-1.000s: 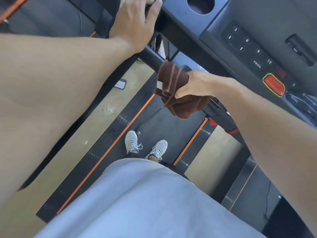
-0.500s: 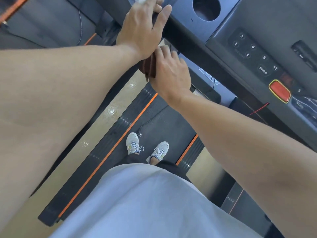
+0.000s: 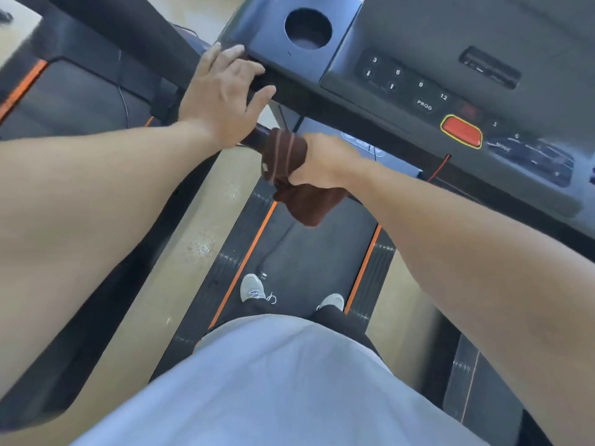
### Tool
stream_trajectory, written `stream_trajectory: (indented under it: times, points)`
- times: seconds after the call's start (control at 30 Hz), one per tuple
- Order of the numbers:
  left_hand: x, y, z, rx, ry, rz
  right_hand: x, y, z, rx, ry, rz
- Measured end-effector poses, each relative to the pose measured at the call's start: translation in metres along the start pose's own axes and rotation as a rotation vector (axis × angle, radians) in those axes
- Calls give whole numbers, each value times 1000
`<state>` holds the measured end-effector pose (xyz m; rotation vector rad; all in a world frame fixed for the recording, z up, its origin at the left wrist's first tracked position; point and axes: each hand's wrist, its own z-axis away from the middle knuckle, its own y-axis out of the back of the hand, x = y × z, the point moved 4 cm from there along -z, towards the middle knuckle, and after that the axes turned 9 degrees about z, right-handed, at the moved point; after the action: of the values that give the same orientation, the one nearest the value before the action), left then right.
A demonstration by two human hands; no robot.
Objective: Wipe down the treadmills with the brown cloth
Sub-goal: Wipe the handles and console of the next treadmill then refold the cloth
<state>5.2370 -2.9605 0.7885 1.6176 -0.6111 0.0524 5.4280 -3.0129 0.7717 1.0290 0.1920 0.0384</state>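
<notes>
Step in hand: handrail wipe. Right hand [image 3: 325,160] grip clenched round brown cloth [image 3: 289,175] wrapped on handrail [image 3: 254,136], frame centre. Left hand [image 3: 222,91] grip spread, resting on console edge [image 3: 283,43]. Next, judged: slide cloth along rail.

A gym or fitness room, seen from above by someone standing on a treadmill belt [image 3: 309,252] edged with orange stripes. In front is a dark console [image 3: 450,59] with numbered speed buttons, a "PROG" key, a red stop button [image 3: 461,130] and a round cup holder [image 3: 308,28]. A second treadmill [image 3: 74,94] stands to the left on a tan floor [image 3: 180,236].
</notes>
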Motion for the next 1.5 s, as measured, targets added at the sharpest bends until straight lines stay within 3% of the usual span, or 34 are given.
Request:
stream_trajectory:
  times: [0.1,0.2,0.3,0.47,0.6,0.7,0.77,0.93,1.0,1.07,1.2,1.27,1.5]
  points:
    - [8,-13,3,-54,-67,-44,47,-5,34,-112,-56,-50]
    - [27,-29,9,-25,53,79,86,-11,63,-138,-81,-32]
    - [52,-44,22,57,121,198,100,-23,75,-5,-94,67]
    - [69,-48,64,331,150,289,80,-38,84,383,-48,262]
    - [54,-35,84,350,159,412,58,-30,69,399,10,202]
    - [39,-7,76,384,204,308,42,-23,61,394,40,143]
    - [26,13,65,393,282,201,30,-16,44,268,29,59]
    - [-29,29,54,150,573,19,11,5,-5,-344,1,-297]
    - [-37,24,55,97,678,33,7,6,-14,-420,1,-403]
    - [-36,19,53,123,672,42,-11,7,-24,-288,26,-363]
    - [-37,20,52,241,636,87,-68,3,-27,238,59,-32]
    - [-36,19,52,251,620,70,-83,-2,-26,410,81,89]
    - [-32,17,50,212,581,3,-97,-11,-28,630,190,422]
